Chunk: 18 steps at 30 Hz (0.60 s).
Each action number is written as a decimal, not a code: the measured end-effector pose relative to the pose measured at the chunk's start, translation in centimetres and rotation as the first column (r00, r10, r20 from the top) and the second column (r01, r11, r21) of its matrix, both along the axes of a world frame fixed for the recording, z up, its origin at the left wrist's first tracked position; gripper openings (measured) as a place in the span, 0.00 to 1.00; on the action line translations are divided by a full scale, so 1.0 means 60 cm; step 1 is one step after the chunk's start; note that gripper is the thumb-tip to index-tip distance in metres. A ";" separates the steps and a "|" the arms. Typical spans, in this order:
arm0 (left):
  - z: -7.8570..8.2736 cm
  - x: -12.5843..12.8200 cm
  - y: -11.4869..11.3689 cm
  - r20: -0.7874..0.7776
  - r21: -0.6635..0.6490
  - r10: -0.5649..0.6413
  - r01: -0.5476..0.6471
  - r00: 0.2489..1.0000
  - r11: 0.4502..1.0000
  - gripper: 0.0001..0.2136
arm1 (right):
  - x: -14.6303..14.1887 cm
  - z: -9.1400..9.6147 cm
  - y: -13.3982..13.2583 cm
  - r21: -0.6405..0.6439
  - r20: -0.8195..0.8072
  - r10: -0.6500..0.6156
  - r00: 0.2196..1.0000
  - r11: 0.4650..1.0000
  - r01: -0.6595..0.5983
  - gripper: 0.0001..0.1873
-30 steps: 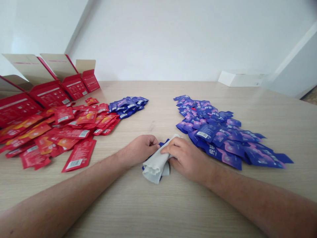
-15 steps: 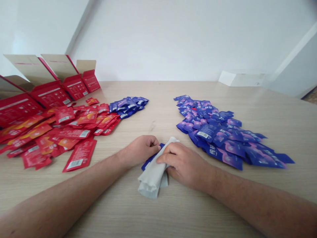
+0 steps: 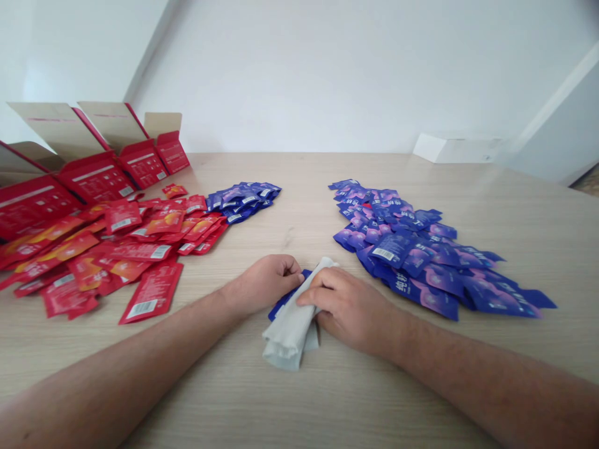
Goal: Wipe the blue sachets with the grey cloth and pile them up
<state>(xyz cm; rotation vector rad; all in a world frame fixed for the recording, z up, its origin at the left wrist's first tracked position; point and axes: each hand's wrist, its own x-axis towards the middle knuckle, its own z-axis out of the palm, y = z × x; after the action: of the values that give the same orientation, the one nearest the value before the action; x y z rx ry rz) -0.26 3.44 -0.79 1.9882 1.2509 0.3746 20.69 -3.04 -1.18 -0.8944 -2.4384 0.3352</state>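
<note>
The grey cloth (image 3: pixel 290 330) lay folded in a soft, thick strip on the worktop (image 3: pixel 299 399), just in front of the person and midway between the two arms. Its long axis ran from a narrow tip at about 1 o'clock down to a blunt, layered end at about 7 o'clock. The blue sachet (image 3: pixel 286 301) lay partly under it, with one glossy edge showing along the cloth's left side on roughly the same slant.

The right hand (image 3: pixel 349 308) was closed over the cloth, its fingers (image 3: pixel 322 287) curled across the upper part and pressing it down. The left hand (image 3: pixel 269 284) was curled, its fingertips touching the sachet's upper corner, though whether they pinched it could not be told.

Around the hands, the loose red sachets (image 3: pixel 116 249) spread in a slippery heap from 9 to 10 o'clock, with open red cartons (image 3: pixel 96 178) behind them. A smaller pile of dark blue sachets (image 3: pixel 241 201) lay near 11 o'clock. A long drift of purple-blue sachets (image 3: pixel 421 255) stretched from 1 to 3 o'clock, just beside the right hand. Nothing stood between the hands and the cloth. The worktop had a pale, fine wood grain.
</note>
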 end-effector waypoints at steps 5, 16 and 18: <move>0.001 0.000 -0.001 -0.008 -0.019 0.003 -0.003 1.000 1.000 0.14 | 0.002 0.001 0.002 -0.010 -0.007 -0.071 0.997 0.997 0.071 0.19; 0.009 0.003 -0.004 0.007 -0.042 0.007 -0.007 1.000 0.999 0.14 | 0.001 0.002 0.000 -0.002 -0.006 -0.058 0.998 0.998 0.058 0.19; 0.009 0.003 -0.003 0.002 -0.010 -0.010 0.010 1.000 1.000 0.13 | 0.000 0.001 -0.003 0.000 0.002 0.013 1.000 1.000 -0.013 0.18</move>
<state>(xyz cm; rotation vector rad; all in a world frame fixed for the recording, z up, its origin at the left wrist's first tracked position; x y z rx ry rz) -0.06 3.26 -0.24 1.9843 1.2390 0.3639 20.67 -3.19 -1.12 -0.8800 -2.4468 0.3389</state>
